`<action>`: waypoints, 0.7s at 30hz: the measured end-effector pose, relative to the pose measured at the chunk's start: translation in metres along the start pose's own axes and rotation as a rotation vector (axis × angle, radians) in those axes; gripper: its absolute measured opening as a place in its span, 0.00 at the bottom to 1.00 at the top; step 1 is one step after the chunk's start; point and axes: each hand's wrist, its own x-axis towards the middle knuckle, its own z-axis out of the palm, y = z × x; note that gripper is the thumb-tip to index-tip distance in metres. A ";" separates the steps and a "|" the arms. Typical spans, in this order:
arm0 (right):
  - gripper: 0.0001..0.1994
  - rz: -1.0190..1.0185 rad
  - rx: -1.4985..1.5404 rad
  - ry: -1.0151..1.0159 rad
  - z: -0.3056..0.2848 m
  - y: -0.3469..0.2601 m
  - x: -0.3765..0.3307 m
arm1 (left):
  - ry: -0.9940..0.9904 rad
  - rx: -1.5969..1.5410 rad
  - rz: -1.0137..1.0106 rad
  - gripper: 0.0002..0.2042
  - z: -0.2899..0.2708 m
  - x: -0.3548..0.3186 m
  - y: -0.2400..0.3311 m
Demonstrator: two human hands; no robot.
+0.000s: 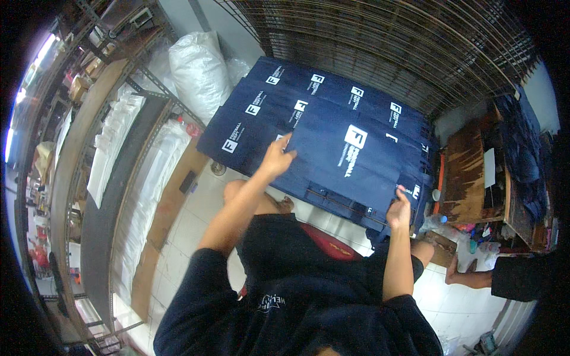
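Note:
In front of me a navy sheet [323, 142], apparently fabric, with a large white print is raised above a low table's worth of similar navy pieces [237, 113]. My left hand [279, 158] is closed at the sheet's left edge, thumb and fingers pinching it. At its near right corner, my right hand [399, 210] is closed too, with the thumb on top. The sheet hangs fairly flat between both hands and covers part of the pieces below. Those lie in overlapping rows, each with a small white print.
Metal shelving [98, 172] with white stacked material lines the left. A stuffed white plastic sack [199, 68] stands behind it. Wire grating [380, 41] rises at the back. A worn wooden cabinet [466, 172] and another person's bare limb [472, 277] are at right. A red seat [329, 242] is beneath me.

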 end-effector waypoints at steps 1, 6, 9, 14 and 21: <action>0.13 0.009 -0.052 0.021 -0.010 0.013 0.009 | 0.039 0.154 -0.133 0.28 0.010 0.004 -0.037; 0.13 0.204 -0.125 0.392 -0.049 0.064 0.037 | 0.146 0.486 -0.266 0.26 0.052 -0.006 -0.147; 0.16 0.193 -0.078 0.422 -0.054 0.067 0.036 | 0.109 0.503 -0.372 0.24 0.055 -0.011 -0.156; 0.16 0.107 -0.050 0.341 -0.043 0.061 0.029 | 0.144 0.494 -0.382 0.14 0.056 -0.003 -0.176; 0.12 0.144 -0.047 0.333 -0.037 0.065 0.027 | 0.222 0.526 -0.513 0.13 0.050 -0.003 -0.144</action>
